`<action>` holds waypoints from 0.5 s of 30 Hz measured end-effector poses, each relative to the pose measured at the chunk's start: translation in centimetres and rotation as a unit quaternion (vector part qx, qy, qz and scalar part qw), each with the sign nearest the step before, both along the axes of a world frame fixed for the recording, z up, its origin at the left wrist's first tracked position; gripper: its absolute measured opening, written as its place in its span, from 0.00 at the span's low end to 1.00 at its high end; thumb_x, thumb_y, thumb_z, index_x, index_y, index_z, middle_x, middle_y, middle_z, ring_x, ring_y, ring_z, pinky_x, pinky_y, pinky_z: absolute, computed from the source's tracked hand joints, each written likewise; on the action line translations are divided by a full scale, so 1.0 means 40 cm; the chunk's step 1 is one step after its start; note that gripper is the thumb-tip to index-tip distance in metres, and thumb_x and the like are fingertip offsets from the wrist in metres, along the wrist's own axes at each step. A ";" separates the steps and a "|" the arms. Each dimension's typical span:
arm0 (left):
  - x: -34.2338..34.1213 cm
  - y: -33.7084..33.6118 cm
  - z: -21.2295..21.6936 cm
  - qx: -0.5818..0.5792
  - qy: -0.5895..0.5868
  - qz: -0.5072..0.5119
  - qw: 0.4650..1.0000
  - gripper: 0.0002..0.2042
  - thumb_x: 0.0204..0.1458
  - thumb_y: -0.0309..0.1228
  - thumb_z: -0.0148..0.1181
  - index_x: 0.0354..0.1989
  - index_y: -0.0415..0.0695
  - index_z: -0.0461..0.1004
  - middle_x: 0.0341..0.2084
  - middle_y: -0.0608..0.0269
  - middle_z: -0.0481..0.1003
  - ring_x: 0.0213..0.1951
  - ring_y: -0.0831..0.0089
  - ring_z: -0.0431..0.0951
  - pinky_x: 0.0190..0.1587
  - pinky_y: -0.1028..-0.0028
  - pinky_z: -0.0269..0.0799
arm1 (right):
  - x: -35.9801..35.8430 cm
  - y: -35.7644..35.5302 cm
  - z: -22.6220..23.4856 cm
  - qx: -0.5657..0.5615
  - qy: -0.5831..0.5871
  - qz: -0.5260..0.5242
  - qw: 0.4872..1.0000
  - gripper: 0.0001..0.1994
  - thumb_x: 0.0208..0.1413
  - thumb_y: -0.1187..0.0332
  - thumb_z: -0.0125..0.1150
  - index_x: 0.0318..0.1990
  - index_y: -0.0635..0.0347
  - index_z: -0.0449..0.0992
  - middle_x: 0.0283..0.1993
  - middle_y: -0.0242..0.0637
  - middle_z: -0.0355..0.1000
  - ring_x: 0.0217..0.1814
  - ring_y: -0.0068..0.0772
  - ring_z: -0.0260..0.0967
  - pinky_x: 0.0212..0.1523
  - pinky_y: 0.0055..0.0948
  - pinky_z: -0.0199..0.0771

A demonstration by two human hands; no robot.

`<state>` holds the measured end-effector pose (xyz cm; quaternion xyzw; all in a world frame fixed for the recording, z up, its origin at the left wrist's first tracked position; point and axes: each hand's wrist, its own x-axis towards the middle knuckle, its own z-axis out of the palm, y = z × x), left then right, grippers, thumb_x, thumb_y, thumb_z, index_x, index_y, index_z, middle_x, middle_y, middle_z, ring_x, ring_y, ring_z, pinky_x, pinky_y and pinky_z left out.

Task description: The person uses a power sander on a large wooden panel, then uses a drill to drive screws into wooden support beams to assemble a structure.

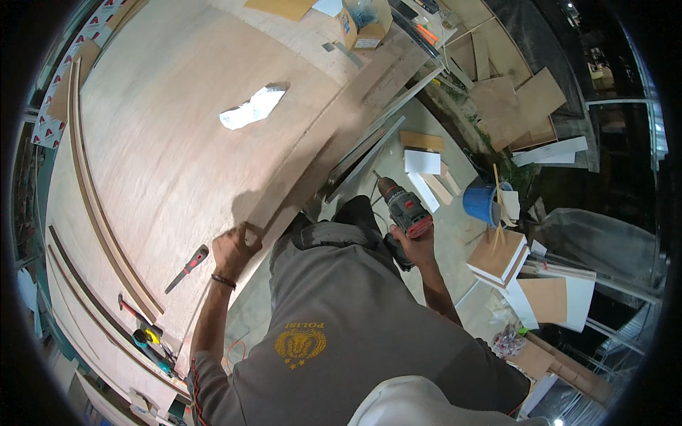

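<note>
An open cardboard box [366,25] with a blue side sits at the far end of the worktop [177,142].

cordless drill [403,207] | grey-red, held, tilted | plywood sheet [185,142] | flat

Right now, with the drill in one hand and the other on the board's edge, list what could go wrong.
1. The right hand holds the drill alone, down beside the body; a slip could swing the bit toward the legs.
2. The left hand grips the plywood board at its edge, where it may get pinched or pick up splinters.
3. Loose offcuts and a blue bucket crowd the floor: a likely trip.
</note>
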<state>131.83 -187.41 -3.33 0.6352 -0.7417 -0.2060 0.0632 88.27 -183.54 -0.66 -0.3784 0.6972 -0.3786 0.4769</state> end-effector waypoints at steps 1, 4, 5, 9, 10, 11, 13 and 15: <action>-0.012 0.009 0.025 0.033 0.012 0.006 0.999 0.12 0.46 0.39 0.68 0.38 0.54 0.79 0.28 0.58 0.82 0.29 0.59 0.83 0.29 0.62 0.77 | 0.002 -0.011 0.008 -0.004 -0.002 0.012 1.000 0.24 0.51 0.70 0.75 0.53 0.68 0.70 0.48 0.40 0.76 0.46 0.30 0.77 0.47 0.31 0.78; -0.032 0.030 0.015 0.014 0.038 0.026 0.999 0.11 0.46 0.36 0.69 0.39 0.54 0.80 0.29 0.57 0.83 0.30 0.61 0.84 0.29 0.63 0.77 | 0.011 -0.042 0.026 -0.017 0.002 0.028 0.999 0.28 0.51 0.70 0.75 0.56 0.68 0.67 0.50 0.41 0.74 0.49 0.31 0.76 0.49 0.31 0.77; -0.034 0.030 0.018 0.024 0.033 0.029 0.999 0.13 0.46 0.37 0.69 0.41 0.53 0.80 0.30 0.57 0.83 0.31 0.61 0.84 0.29 0.63 0.77 | 0.010 -0.043 0.005 -0.020 0.009 0.017 1.000 0.28 0.51 0.70 0.75 0.56 0.68 0.67 0.51 0.41 0.74 0.50 0.31 0.75 0.50 0.31 0.77; -0.045 0.050 0.002 0.049 -0.030 0.063 0.996 0.24 0.45 0.40 0.70 0.52 0.45 0.77 0.31 0.55 0.83 0.31 0.61 0.84 0.30 0.64 0.78 | -0.006 -0.081 -0.014 0.001 -0.013 0.019 1.000 0.28 0.51 0.69 0.76 0.56 0.68 0.67 0.54 0.42 0.72 0.54 0.30 0.74 0.52 0.31 0.76; -0.050 0.056 -0.007 0.051 -0.056 0.076 0.994 0.28 0.45 0.41 0.71 0.55 0.43 0.76 0.31 0.55 0.82 0.32 0.61 0.84 0.30 0.64 0.78 | -0.016 -0.095 -0.022 0.000 -0.008 0.015 1.000 0.27 0.51 0.70 0.76 0.55 0.68 0.67 0.53 0.42 0.73 0.52 0.30 0.74 0.51 0.30 0.76; -0.055 0.052 0.000 0.058 -0.066 0.077 0.993 0.31 0.45 0.42 0.71 0.57 0.41 0.74 0.32 0.55 0.82 0.32 0.61 0.84 0.30 0.64 0.78 | -0.021 -0.107 -0.033 0.000 -0.005 0.010 1.000 0.27 0.51 0.70 0.75 0.54 0.68 0.68 0.52 0.41 0.73 0.50 0.29 0.75 0.49 0.30 0.77; -0.069 0.034 0.020 0.074 -0.086 0.077 0.991 0.37 0.44 0.44 0.72 0.61 0.36 0.71 0.32 0.54 0.82 0.32 0.61 0.84 0.31 0.64 0.78 | -0.045 -0.138 -0.032 0.017 -0.002 0.021 1.000 0.25 0.51 0.70 0.75 0.53 0.67 0.69 0.49 0.40 0.75 0.46 0.28 0.76 0.46 0.29 0.78; -0.084 0.026 0.011 0.085 -0.100 0.096 0.987 0.37 0.44 0.45 0.72 0.62 0.38 0.71 0.32 0.54 0.82 0.32 0.60 0.84 0.31 0.64 0.79 | -0.055 -0.199 0.018 0.048 -0.008 0.054 0.997 0.23 0.51 0.71 0.74 0.52 0.67 0.70 0.45 0.39 0.76 0.42 0.27 0.77 0.42 0.28 0.78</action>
